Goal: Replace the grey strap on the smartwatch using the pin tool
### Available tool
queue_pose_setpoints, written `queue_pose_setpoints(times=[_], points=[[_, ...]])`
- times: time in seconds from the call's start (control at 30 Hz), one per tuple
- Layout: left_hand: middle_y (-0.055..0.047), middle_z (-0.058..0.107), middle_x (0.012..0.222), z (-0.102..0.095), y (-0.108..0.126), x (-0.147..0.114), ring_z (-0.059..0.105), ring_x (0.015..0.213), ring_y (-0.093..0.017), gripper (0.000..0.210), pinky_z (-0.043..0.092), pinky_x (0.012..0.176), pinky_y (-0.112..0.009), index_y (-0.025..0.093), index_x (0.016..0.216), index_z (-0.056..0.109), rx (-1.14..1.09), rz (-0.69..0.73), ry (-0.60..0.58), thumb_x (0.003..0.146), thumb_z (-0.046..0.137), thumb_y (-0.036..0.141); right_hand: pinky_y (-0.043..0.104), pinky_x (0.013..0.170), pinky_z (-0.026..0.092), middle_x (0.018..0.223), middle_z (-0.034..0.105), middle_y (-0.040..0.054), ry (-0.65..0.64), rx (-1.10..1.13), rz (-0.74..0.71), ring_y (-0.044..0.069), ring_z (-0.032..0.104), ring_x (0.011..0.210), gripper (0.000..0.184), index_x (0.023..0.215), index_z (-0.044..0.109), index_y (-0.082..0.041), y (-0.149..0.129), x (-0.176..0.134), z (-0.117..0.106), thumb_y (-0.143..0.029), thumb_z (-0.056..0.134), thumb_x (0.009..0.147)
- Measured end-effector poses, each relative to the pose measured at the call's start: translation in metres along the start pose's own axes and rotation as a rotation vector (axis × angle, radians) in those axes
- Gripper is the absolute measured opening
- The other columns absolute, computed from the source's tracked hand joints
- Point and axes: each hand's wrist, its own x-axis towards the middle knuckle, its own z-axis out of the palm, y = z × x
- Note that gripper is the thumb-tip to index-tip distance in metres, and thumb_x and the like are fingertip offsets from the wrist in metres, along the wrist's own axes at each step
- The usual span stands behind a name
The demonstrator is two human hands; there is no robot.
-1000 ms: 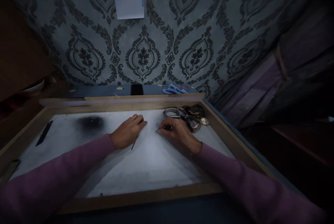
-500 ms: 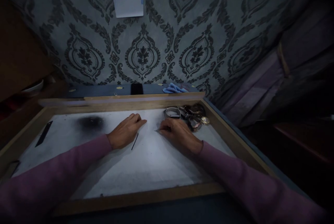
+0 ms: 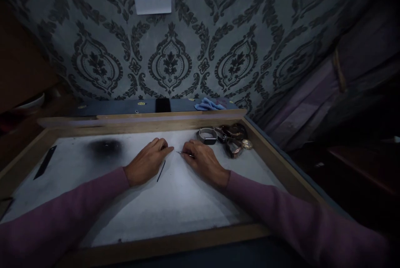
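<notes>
My right hand (image 3: 204,160) is closed in a pinch around a thin, pointed metal tool (image 3: 179,152), whose tip sticks out toward the left. Just across from that tip, my left hand (image 3: 149,159) rests low over the white board (image 3: 175,205), thumb and fingers pressed together; whatever they hold is hidden. A thin black stick (image 3: 161,171) lies on the board below the left fingers. Beyond my right hand sit a smartwatch with a grey band (image 3: 208,136) and a heap of wristwatches (image 3: 233,145), one with a gold-toned round face (image 3: 247,144).
A raised wooden rim (image 3: 175,125) frames the board. At its left lies a flat black strip (image 3: 45,162), near a dark smudge (image 3: 106,147). Behind the rim are a black rectangular object (image 3: 163,105) and a crumpled blue cloth (image 3: 209,104). A curtain (image 3: 309,80) hangs at right.
My right hand has moved left, bringing the metal tool's tip close to my left thumb. The left hand keeps its pinch, and the camera view has shifted slightly.
</notes>
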Motion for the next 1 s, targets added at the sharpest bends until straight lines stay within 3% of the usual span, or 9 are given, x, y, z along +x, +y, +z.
queue_pose_setpoints(times=[0.43,1.0], points=[[-0.01,0.054,0.102,0.002,0.0,-0.001,0.049,0.092,-0.023,0.037,0.048,0.081,-0.038,0.016,0.121,0.054,0.028,0.008,0.014,0.095,0.031,0.005,0.026,0.063,0.031,0.076,0.061,0.0017,0.028,0.042,0.006,0.015,0.054,0.072,0.011,0.076,0.061,-0.018,-0.001,0.007,0.006,-0.011,0.062,0.084],[-0.01,0.054,0.098,0.002,0.0,0.001,0.049,0.09,-0.022,0.037,0.048,0.079,-0.037,0.016,0.117,0.061,-0.06,-0.004,0.031,0.096,0.032,0.005,0.027,0.067,0.034,0.082,0.064,0.0044,-0.019,-0.047,0.023,0.018,0.058,0.081,0.013,0.078,0.061,-0.018,-0.013,0.004,0.0,-0.012,0.057,0.089]])
